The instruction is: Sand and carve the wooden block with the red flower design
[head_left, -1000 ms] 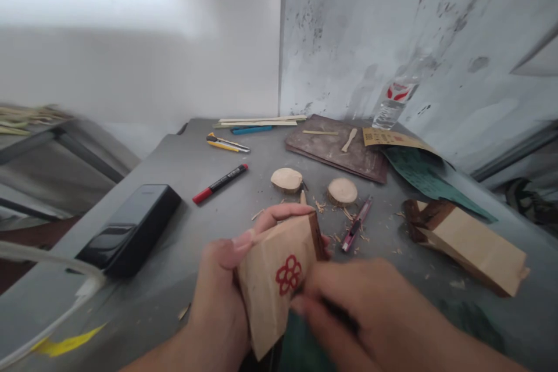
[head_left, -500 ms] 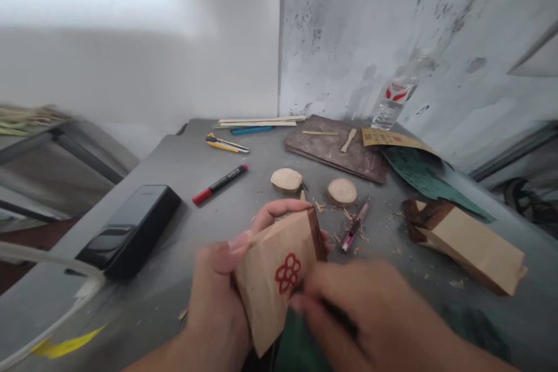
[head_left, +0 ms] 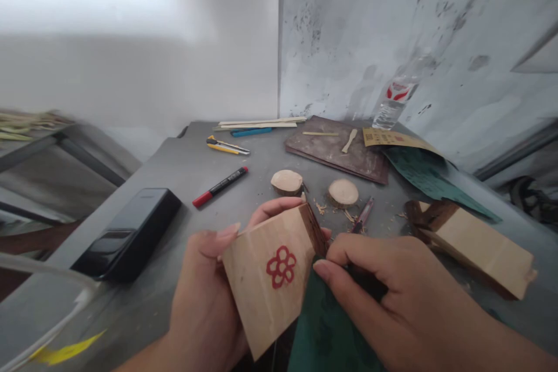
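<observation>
My left hand [head_left: 204, 285] wraps round a pale wooden block [head_left: 255, 290], thumb on its upper edge and fingers behind it. The block is tilted, its broad face toward me, with a red flower outline [head_left: 281, 267] drawn there and dark bark along the right side. My right hand [head_left: 375, 279] is closed beside that bark side. Between its thumb and index finger it pinches the top of a green sheet of sandpaper [head_left: 325, 319], which hangs below the fingers in front of the block's lower right edge. My other right fingers are partly hidden.
Behind the block lie two round wood slices [head_left: 343, 192], shavings and a pink cutter [head_left: 363, 215]. To the left are a red marker [head_left: 220, 186], yellow cutter [head_left: 227, 145] and black device [head_left: 131, 235]. Rightward lie another wooden block [head_left: 482, 250], curled sandpaper [head_left: 418, 165] and a standing bottle [head_left: 392, 102].
My right hand has moved right and up, from the block's drawn face to its bark side. The block has shifted slightly left, and more of the green sandpaper shows.
</observation>
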Demonstrator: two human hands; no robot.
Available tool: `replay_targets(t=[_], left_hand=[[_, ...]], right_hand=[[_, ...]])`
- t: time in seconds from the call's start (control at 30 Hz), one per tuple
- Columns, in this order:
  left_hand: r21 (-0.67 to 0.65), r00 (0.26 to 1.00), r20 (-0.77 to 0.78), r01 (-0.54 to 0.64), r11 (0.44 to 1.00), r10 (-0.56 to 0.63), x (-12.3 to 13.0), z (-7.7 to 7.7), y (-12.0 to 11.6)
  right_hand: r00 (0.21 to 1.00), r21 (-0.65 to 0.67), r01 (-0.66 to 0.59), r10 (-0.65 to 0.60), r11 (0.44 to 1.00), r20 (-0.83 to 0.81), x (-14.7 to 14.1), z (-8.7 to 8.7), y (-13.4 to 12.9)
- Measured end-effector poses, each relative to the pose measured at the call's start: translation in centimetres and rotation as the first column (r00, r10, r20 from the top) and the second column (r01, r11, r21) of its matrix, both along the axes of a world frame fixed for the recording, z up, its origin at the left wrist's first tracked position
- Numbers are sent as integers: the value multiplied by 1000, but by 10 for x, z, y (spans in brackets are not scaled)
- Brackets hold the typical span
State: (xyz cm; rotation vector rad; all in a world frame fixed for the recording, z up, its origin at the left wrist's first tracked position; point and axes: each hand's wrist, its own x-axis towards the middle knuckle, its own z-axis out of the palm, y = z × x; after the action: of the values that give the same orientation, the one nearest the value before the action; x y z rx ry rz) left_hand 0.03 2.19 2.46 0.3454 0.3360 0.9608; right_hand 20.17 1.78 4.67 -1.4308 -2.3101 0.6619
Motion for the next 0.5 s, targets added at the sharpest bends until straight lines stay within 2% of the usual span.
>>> replay_targets(t=[0.23,0.3,0.37,0.4,0.43,0.5], left_hand=[[-33,1000,-23,7,999,-8,-1,-8,0],[-90,998,-56,-40,995,35,1,-5,2],[-210,987,-108,-137,968,116,4,1,5],[-276,974,-136,-211,938,179,4,5,7],[-316,956,-167,-283,905,240,4,9,9],[-303,896,-231,-436,848,379,2,16,15]], right_hand=[[1000,-14,-18,18,1000,20,-5,-6,-1],[999,13,-40,40,999,35,-3,-4,1],[999,51,-30,28,998,29,5,2,7],[1000,88,5,-6,996,8,12,7,11],[996,119,91,-90,989,-13,19,13,17],[955,209,295,-282,932,-89,37,26,29]])
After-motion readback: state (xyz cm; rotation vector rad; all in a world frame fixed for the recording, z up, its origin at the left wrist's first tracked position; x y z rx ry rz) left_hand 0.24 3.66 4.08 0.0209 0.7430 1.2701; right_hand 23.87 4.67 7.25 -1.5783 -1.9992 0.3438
